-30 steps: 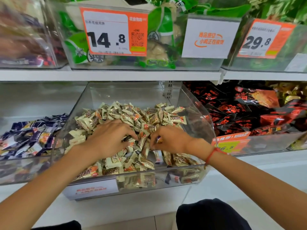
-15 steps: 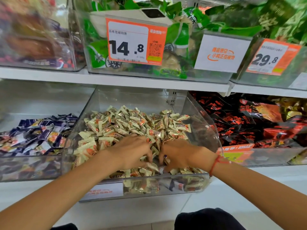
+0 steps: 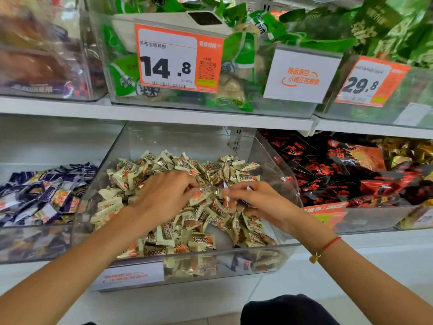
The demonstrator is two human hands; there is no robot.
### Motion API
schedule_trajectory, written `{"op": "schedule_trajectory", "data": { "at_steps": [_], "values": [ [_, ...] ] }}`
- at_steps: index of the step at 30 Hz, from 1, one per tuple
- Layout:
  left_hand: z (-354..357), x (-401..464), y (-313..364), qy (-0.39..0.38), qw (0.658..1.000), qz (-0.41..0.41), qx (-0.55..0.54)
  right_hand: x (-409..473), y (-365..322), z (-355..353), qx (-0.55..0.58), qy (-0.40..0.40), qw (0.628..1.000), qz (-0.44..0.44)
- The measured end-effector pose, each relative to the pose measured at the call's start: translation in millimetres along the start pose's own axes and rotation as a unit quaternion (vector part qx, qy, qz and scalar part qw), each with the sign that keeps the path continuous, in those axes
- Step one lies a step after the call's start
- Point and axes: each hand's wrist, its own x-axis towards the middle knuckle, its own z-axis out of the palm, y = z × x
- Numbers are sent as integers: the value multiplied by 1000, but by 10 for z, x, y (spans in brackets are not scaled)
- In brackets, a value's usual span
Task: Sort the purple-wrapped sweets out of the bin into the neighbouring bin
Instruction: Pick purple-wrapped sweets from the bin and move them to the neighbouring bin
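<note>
My right hand (image 3: 262, 202) pinches purple-wrapped sweets (image 3: 244, 201) clear of the cream pile; my left hand (image 3: 167, 195), fingers curled, rakes wrappers aside.

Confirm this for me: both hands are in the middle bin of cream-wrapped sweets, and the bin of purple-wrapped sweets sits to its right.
One detail is wrong. The head view shows the bin of purple-wrapped sweets to the left of the middle bin, not the right; the bin on the right holds red and black packets. The rest holds: the left hand and right hand are both in the cream-wrapped sweets.
</note>
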Motion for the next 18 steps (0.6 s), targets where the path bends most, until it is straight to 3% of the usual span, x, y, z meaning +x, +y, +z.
{"op": "schedule_trajectory", "data": {
  "at_steps": [4, 7, 10, 12, 14, 18],
  "values": [
    [-9, -26, -31, 18, 996, -36, 80, -5, -53, 92, 312, -27, 948, 56],
    [10, -90, 9, 49, 997, -5, 65, -12, -40, 109, 398, -43, 914, 68],
    [-19, -178, 83, 26, 999, 9, -23, -29, -12, 68, 440, -67, 893, 64],
    [-33, -220, 109, 9, 999, 23, -46, -48, -26, 24, 441, -85, 892, 52],
    [-56, -235, 143, -31, 996, 49, -68, -62, -50, -5, 393, -80, 915, 38],
    [-27, -129, 286, -197, 970, 116, -79, -61, -47, -15, 126, -24, 991, -23]
  ]
}}
